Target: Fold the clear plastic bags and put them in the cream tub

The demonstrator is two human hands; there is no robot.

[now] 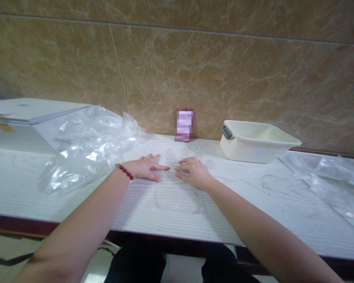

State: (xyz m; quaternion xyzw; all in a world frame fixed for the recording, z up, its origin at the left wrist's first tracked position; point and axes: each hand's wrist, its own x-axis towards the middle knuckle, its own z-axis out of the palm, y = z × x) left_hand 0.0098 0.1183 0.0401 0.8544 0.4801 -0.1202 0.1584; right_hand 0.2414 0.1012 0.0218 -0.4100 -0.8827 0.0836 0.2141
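My left hand [149,168], with a red bead bracelet [125,171] at the wrist, lies on the white wood-grain table [129,212] with its fingers spread. Its index fingertip reaches a small whitish strip [172,170]. From the other side my right hand [194,173] bends its fingers together, fingertips closed at the strip's right end. Under and in front of both hands a thin clear plastic bag [179,200] lies flat, its outline faint. What the strip is cannot be made out.
A cream plastic bin [247,147] with a grey handle clip stands back right. Crumpled clear plastic bags [88,145] lie beside a white box [23,129] at left. More clear plastic [339,184] covers the right end. A pixelated phone-like object [184,125] leans on the marbled wall [171,70].
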